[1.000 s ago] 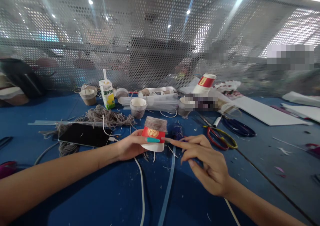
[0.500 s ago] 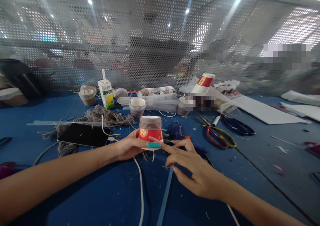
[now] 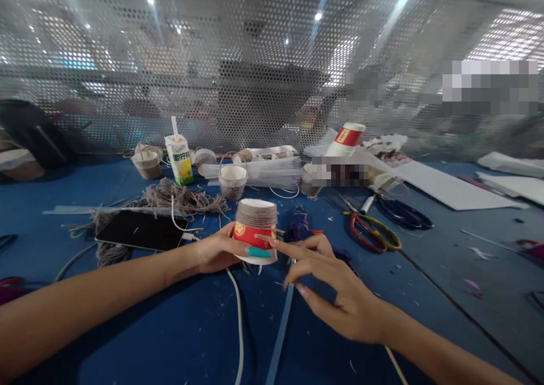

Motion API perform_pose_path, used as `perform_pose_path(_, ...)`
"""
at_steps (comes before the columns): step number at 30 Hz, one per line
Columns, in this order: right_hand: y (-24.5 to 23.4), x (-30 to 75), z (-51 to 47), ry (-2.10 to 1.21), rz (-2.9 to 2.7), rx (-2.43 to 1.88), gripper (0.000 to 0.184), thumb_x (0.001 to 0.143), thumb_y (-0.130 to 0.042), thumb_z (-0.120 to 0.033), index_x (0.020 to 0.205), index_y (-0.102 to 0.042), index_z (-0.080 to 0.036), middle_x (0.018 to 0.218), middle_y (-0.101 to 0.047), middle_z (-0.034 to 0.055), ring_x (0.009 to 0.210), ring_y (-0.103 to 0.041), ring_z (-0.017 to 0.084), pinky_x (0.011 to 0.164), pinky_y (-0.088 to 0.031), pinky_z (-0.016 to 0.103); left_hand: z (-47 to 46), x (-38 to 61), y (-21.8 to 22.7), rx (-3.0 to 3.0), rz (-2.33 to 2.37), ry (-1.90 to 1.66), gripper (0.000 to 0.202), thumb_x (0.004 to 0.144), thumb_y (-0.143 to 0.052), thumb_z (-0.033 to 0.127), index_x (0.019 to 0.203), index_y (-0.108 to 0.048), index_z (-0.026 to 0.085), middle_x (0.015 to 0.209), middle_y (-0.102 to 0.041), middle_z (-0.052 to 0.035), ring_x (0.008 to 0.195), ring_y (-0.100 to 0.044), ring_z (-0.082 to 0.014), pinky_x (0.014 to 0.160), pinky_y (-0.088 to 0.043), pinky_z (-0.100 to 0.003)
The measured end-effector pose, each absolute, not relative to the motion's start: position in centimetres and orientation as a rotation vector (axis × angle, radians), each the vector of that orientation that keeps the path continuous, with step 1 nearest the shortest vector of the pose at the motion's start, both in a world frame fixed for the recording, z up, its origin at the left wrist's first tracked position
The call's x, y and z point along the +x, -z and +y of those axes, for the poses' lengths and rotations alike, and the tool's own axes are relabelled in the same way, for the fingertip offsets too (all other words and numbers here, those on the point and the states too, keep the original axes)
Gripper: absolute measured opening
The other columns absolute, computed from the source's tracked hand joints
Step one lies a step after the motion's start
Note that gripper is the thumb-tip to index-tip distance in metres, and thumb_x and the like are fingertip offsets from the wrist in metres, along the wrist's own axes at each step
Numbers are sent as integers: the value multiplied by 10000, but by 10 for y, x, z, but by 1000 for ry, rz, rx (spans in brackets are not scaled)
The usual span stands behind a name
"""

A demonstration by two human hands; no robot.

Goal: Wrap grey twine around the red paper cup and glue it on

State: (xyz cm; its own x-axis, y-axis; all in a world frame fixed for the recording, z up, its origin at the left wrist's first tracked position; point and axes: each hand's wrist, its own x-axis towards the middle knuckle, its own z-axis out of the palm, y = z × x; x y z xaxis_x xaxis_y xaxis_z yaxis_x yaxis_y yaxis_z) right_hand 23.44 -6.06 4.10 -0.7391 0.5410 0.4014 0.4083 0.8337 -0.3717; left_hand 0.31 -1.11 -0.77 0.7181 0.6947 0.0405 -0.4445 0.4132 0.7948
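A red-and-white paper cup [image 3: 255,235] with gold lettering is in my left hand [image 3: 219,249], its thumb with a long turquoise nail lying across the front. Rows of grey-brown twine [image 3: 256,215] wrap the cup's upper part, and its open white rim faces up, slightly tilted. My right hand [image 3: 335,288] is beside the cup, index finger stretched out to the red wall and seemingly touching it. Its other fingers are bent and apart, with no held thing visible. Behind that hand lies a dark blue object [image 3: 298,221], partly hidden.
On the blue table lie a phone [image 3: 142,230] with a white cable, a heap of twine [image 3: 182,199] and scissors [image 3: 369,233]. Small handled buckets [image 3: 233,182], a drink carton [image 3: 180,161] and clear sticks [image 3: 272,172] stand or lie before a perforated metal screen [image 3: 263,62].
The cup has tipped slightly and shows more of its white bottom band. My right index finger has followed along the red wall; the left grip stays.
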Motion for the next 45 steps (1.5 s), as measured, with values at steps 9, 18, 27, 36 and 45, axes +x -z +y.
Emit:
perform_pose_path(9, -39, 239, -53, -1274, -1910, -762, 49, 796, -546, -211, 784, -590, -229, 1177, -670, 71, 1123, -576, 237, 863, -488, 400, -11, 2, 5, 918, 333, -690, 538, 544, -792, 169, 1067, -674, 129, 950, -724, -96, 828, -658, -196, 781, -473, -322)
perform_pose_path(18, -45, 234, -46, -1225, -1579, -930, 165, 728, -462, -154, 625, -575, -218, 677, -651, 81, 963, -641, 248, 647, -498, 321, -11, 2, 8, 893, 333, -692, 576, 511, -821, 227, 1057, -677, 113, 917, -729, -99, 802, -668, -196, 739, -490, -307)
perform_pose_path(27, -34, 241, -45, -1087, -1551, -784, 134, 778, -524, -145, 698, -622, -190, 909, -707, 78, 603, -599, 134, 469, -455, 249, -11, 3, 6, 854, 284, -725, 493, 586, -798, 235, 1051, -671, 132, 987, -730, -105, 952, -666, -222, 909, -437, -351)
perform_pose_path(36, -41, 233, -61, -1168, -2054, -836, 145, 820, -475, -116, 813, -602, -185, 1294, -616, 121, 570, -603, 73, 438, -490, 202, -10, 1, 8, 905, 326, -726, 547, 600, -794, 229, 1119, -647, 135, 1039, -708, -105, 964, -649, -226, 947, -404, -374)
perform_pose_path(45, -43, 247, -44, -267, -2173, -995, 168, 913, -420, -227, 1022, -546, -205, 1182, -604, 132, 974, -615, 207, 797, -533, 368, -10, 6, 8, 827, 406, -795, 531, 568, -830, 202, 1068, -663, 138, 1018, -710, -98, 926, -652, -215, 914, -423, -363)
